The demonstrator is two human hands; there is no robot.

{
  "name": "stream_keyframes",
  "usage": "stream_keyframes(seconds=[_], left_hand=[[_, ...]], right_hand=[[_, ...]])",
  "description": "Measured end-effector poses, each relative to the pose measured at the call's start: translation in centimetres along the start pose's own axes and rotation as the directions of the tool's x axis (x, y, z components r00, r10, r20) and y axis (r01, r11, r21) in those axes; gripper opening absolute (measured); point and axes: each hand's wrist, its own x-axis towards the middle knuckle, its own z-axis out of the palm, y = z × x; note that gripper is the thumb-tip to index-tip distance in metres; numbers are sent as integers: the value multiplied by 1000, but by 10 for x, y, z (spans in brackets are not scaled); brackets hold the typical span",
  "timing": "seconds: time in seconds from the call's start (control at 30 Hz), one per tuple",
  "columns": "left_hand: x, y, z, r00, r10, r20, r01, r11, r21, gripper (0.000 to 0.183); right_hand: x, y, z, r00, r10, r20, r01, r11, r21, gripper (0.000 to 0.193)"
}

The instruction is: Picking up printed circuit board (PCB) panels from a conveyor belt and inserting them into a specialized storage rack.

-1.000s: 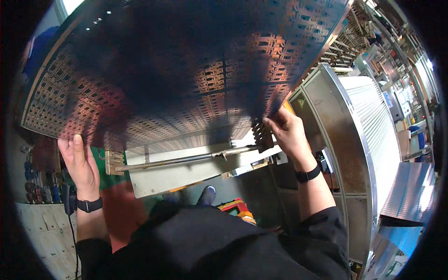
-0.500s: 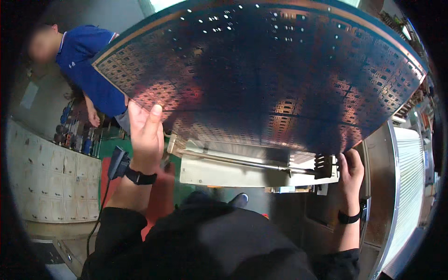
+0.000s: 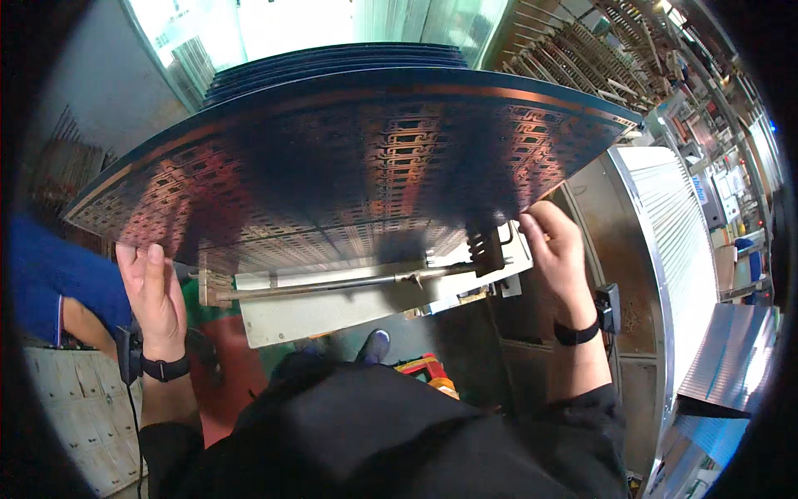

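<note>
A large dark blue circuit board panel (image 3: 307, 183) with copper patterns stands tilted in front of me. My left hand (image 3: 156, 299) grips its lower left edge, thumb on the near face. Closed at the lower right edge, my right hand (image 3: 564, 249) pinches the board between thumb and fingers. Below the board is a pale stand (image 3: 307, 320) with a metal rod (image 3: 332, 287) across it. A dark comb-like piece (image 3: 489, 254) sits at the rod's right end, near my right hand. Several similar dark panels (image 3: 332, 60) are lined up behind the board's top edge.
At the left is a person in a blue shirt (image 3: 71, 283), beside pale lockers (image 3: 79, 399). A metal-framed unit with a ribbed pale surface (image 3: 665, 216) stands close on the right. Slotted racks (image 3: 573, 50) fill the back right. On the floor sits a red and yellow object (image 3: 428, 372).
The board has come down and left in view with both hands on it, and tilted flatter. The panels behind it have come into view. The person in blue appears lower at the left.
</note>
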Motion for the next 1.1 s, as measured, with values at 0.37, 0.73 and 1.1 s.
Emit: stream_keyframes(seconds=[0.37,0.73,1.1], left_hand=[[15,14,14,999,37,33,-32,989,-142,46],[-43,-31,-102,977,-46,-210,70,992,110,31],[-160,-90,-216,859,-318,-402,509,611,606,58]], right_hand=[[59,-164,-45,543,-821,-175,545,503,-671,84],[30,-123,46,888,-224,402,434,697,-571,81],[29,-49,27,732,-641,230,679,661,-320,71]])
